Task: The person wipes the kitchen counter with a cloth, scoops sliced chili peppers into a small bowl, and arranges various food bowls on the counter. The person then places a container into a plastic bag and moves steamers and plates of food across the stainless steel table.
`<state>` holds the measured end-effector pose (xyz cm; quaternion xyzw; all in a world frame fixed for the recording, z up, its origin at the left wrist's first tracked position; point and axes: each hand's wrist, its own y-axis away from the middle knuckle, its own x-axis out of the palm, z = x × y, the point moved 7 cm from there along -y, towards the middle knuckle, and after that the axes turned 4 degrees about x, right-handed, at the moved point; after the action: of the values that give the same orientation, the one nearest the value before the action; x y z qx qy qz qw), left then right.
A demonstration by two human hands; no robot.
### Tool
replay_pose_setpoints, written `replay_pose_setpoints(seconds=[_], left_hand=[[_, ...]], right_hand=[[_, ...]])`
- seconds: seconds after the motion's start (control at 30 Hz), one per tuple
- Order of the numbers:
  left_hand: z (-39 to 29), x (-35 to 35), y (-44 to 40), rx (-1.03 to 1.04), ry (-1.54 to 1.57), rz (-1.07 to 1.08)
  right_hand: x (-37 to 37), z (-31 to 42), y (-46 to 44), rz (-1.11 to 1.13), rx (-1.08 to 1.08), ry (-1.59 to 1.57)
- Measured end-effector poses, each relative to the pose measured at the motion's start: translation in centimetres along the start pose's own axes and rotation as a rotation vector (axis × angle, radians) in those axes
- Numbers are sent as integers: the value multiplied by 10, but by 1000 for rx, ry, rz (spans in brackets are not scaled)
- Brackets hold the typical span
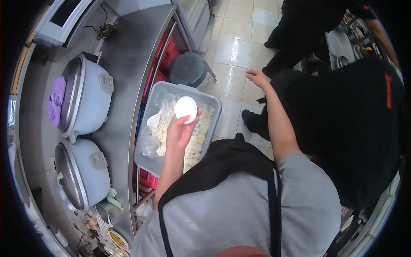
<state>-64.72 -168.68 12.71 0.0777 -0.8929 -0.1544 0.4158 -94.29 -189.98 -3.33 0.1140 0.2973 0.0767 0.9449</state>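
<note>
Left hand [179, 133] grips a white round dish [185, 107], held above the grey tub [204, 95] of pale food, inside its rim. Right hand [257, 79]: half open, fingers loosely bent, over tiled floor [233, 53], near a dark-clothed co-worker [351, 128]. Stool [186, 68] just beyond tub's far edge; 2 cookers [93, 92] on the table [124, 51].

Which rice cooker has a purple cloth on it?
The farther cooker, higher in the picture: the purple cloth lies on its lid. The nearer cooker has none.

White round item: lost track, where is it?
The white round item is left of centre in the head view, in the left hand over the bin.
</note>
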Motion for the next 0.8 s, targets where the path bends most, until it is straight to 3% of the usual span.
replay_pose_setpoints(seconds=[0.23,0.37,0.43,0.5,0.57,0.67,0.73,0.8], left_hand=[[-12,-57,21,-11,-37,-159],[-51,-58,10,110,-65,-209],[-68,-40,1,168,-91,-207],[-80,-23,-17,184,-134,-205],[-90,-11,-42,197,-179,-216],[-99,1,-91,252,-152,-201],[-97,2,-135,246,-81,-224],[-95,-1,-184,245,8,-256]], right_hand=[[-47,-75,-11,-29,182,-70],[-70,-129,-6,-31,503,-165],[-76,-193,-16,11,700,-329],[-89,-239,-22,-111,857,-355],[-109,-248,-30,-165,961,-173],[-115,-255,-108,-195,952,-106],[-107,-221,-181,-38,883,134],[-99,-170,-270,62,665,338]])
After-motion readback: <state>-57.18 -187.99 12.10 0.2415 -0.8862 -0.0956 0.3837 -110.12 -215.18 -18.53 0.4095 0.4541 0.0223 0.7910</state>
